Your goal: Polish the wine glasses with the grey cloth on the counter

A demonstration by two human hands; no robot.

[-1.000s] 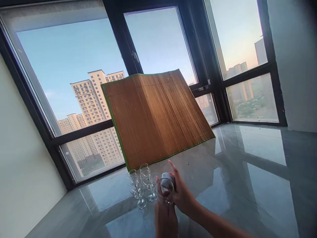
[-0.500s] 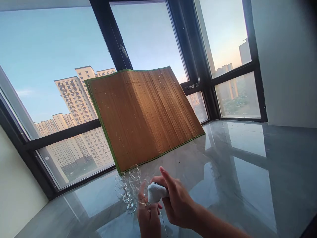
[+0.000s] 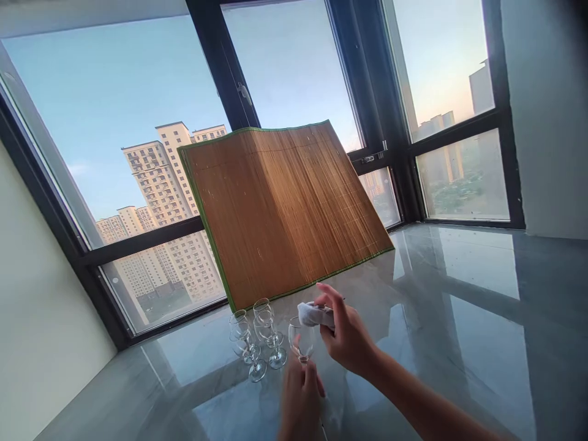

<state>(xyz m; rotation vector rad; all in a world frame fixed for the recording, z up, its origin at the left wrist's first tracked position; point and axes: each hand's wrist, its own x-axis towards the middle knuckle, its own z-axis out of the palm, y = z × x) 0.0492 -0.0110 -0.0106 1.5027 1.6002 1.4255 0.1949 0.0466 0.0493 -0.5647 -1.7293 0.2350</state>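
My left hand is closed around the lower part of a clear wine glass, its bowl pointing up. In my right hand is a bunched white cloth, pinched with the index finger raised. The cloth sits at the upper right of the glass's rim; whether it touches the rim I cannot tell. Just left of my left hand, several more stemmed wine glasses stand upright close together on the glossy grey surface. The base of the held glass is hidden.
Behind the glasses a brown bamboo mat with green edging leans against the window. Dark window frames run along the back, and a pale wall closes the left side. The surface reflects the windows.
My right hand has lifted the cloth from beside the glass bowl to above its rim. The held glass now stands more apart from the others in view. The camera has turned slightly left.
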